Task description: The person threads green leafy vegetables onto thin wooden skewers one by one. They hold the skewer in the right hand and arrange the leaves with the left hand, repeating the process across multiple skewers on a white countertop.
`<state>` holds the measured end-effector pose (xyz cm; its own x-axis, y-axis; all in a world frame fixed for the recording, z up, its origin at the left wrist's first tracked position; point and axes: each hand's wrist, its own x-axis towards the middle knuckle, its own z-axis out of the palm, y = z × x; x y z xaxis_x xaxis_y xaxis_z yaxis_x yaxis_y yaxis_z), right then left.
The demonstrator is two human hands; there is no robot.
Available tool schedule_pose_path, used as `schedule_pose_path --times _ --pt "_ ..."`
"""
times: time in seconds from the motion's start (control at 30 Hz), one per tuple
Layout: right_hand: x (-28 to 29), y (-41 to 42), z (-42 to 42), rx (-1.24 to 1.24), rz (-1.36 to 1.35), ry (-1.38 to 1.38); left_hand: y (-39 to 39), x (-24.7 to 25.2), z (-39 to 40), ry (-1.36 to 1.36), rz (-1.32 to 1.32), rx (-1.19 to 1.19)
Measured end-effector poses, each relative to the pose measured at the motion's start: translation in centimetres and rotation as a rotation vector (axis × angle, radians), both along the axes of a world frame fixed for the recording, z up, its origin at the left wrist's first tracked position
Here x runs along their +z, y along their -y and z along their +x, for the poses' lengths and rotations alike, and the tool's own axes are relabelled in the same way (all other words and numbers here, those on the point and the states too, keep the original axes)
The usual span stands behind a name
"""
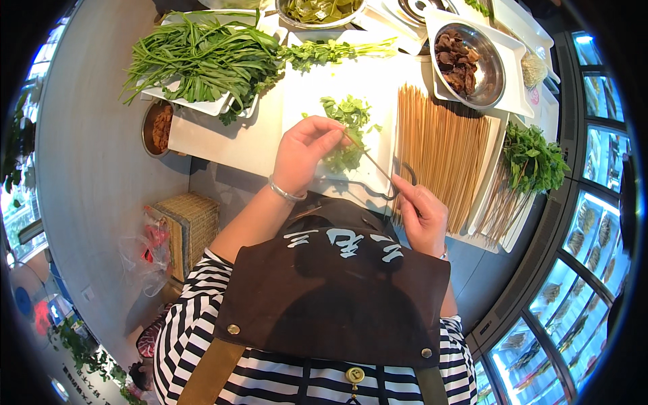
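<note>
One thin wooden skewer (370, 158) slants between my two hands above the white tray (298, 93). My left hand (310, 147) pinches its upper end, close to a pile of cut leafy greens (352, 114). Its lower end is held in the fingers of my right hand (421, 215). Black-handled scissors (405, 167) lie partly hidden near my right hand. To the right lies a wide layer of wooden skewers (440, 162). Skewered leafy greens (534, 157) rest on a white tray farther right.
Long green stalks (202, 55) are heaped on white trays at the upper left. A metal bowl (493, 76) of dark brown pieces stands upper right. Another metal bowl (316, 23) is at the top. A woven stool (190, 223) stands lower left, glass-fronted display cases (572, 324) at right.
</note>
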<state>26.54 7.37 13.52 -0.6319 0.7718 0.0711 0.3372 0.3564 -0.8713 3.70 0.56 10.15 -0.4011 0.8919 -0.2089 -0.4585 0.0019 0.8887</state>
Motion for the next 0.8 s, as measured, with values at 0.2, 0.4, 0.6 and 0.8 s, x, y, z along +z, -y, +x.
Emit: schedule_pose_path --times 0.2,0.4,0.6,0.8 --pt "0.2 0.2 0.0 0.007 -0.021 0.01 -0.1 1.0 0.1 0.179 0.03 0.048" --pt "0.4 0.1 0.0 0.032 -0.03 0.007 0.2 1.4 0.1 0.197 0.046 0.025" --pt "0.3 -0.1 0.2 0.062 -0.027 0.011 0.4 1.4 -0.2 0.275 0.059 -0.01" --pt "0.4 -0.2 0.1 0.065 -0.03 0.001 0.5 1.2 -0.4 0.335 0.071 -0.03"
